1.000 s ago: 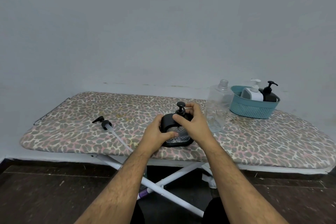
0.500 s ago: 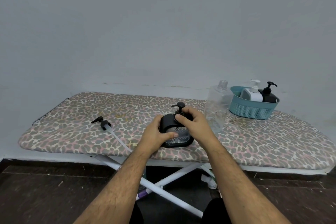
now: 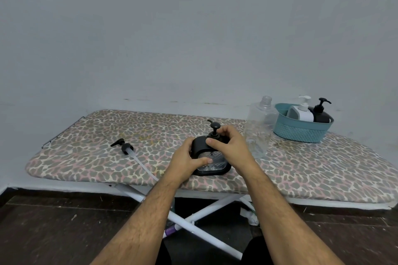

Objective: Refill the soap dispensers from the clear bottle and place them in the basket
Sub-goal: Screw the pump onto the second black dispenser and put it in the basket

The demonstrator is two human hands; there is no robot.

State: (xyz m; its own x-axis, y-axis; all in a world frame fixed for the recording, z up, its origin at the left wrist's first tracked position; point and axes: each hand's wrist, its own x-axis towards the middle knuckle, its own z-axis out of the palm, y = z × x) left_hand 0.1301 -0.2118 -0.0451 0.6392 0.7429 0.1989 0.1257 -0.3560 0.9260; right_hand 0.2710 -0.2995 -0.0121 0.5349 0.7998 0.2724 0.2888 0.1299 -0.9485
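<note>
Dispensers: white [image 3: 301,112], black [image 3: 321,114] in basket [image 3: 301,132].

Rear wall [image 3: 193,28]: plain, pale grey-blue, evenly lit, with faint scuff marks along a horizontal line just above the surface. Surface [image 3: 86,157]: ironing board, leopard-print cover in grey, pink and cream, long axis running left to right. Support: crossed white metal legs [image 3: 202,211]. Floor [image 3: 53,232]: dark brown, speckled with light debris.
</note>
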